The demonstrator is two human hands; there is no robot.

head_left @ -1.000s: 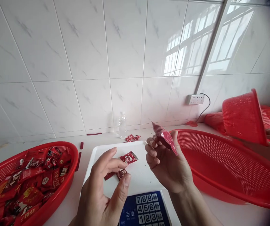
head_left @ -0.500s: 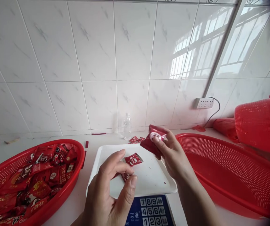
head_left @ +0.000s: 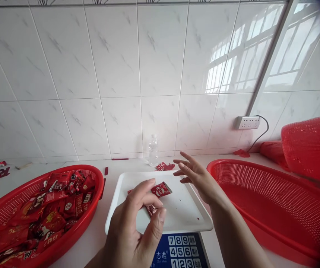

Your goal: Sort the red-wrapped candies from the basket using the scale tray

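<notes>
The left hand hangs over the near edge of the white tray, thumb and fingers pinched on a small red packet. The right hand is over the tray's far right corner, fingers spread wide, holding nothing. One more packet lies near the tray's middle (the tray sits on a scale). A full basket stands by the left edge and a big bare one by the right. The pinch looks light, so the packet could slip and fall off the tray's near edge.
</notes>
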